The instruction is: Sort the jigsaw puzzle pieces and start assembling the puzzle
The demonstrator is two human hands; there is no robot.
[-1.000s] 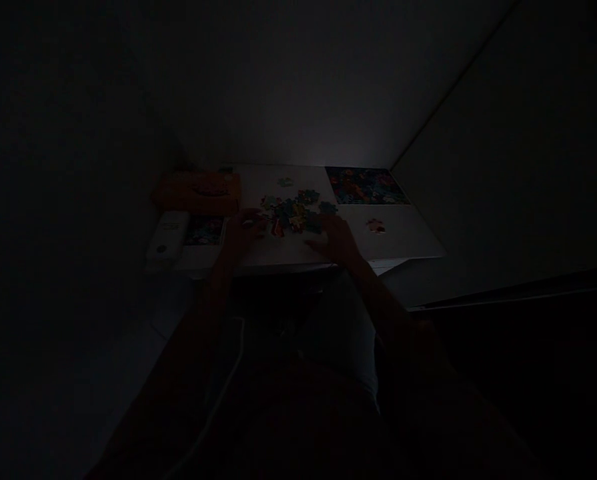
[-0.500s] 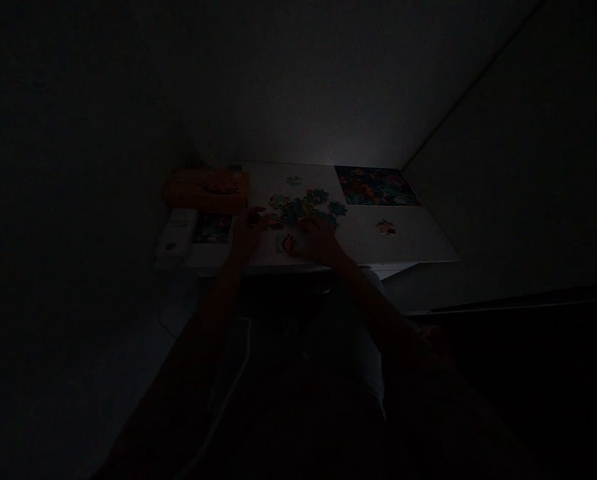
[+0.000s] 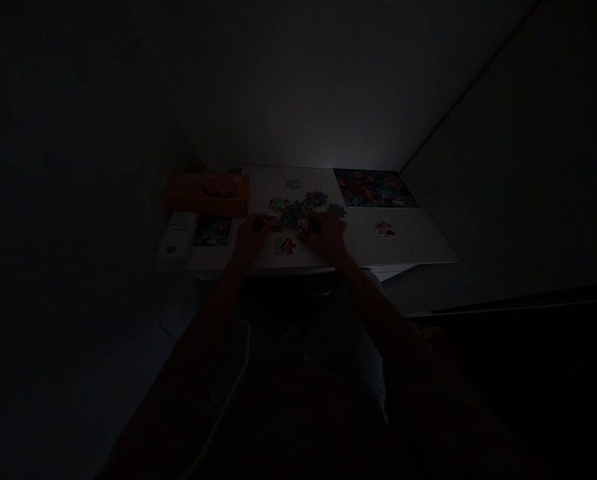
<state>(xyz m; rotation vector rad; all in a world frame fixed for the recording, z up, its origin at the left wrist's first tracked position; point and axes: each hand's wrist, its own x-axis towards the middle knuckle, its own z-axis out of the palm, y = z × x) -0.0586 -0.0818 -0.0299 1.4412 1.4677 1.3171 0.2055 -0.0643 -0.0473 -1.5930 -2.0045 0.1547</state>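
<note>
The scene is very dark. A heap of loose colourful puzzle pieces [image 3: 301, 208] lies in the middle of a small white table [image 3: 408, 241]. My left hand [image 3: 251, 237] rests at the heap's left edge, fingers on the pieces. My right hand [image 3: 327, 235] lies on the heap's near right side. A small joined reddish piece [image 3: 287, 245] sits on the table between both hands. Whether either hand grips a piece is too dark to tell.
An orange box [image 3: 209, 192] stands at the table's back left, a white device [image 3: 174, 239] and a picture card [image 3: 212, 231] in front of it. A colourful puzzle picture [image 3: 373, 187] lies at the back right, one stray piece [image 3: 385, 229] near it. Walls close in behind and right.
My right hand moved left to the table's front, then back up onto the heap, leaving a small reddish piece lying between the hands. My left hand shifted slightly nearer.
</note>
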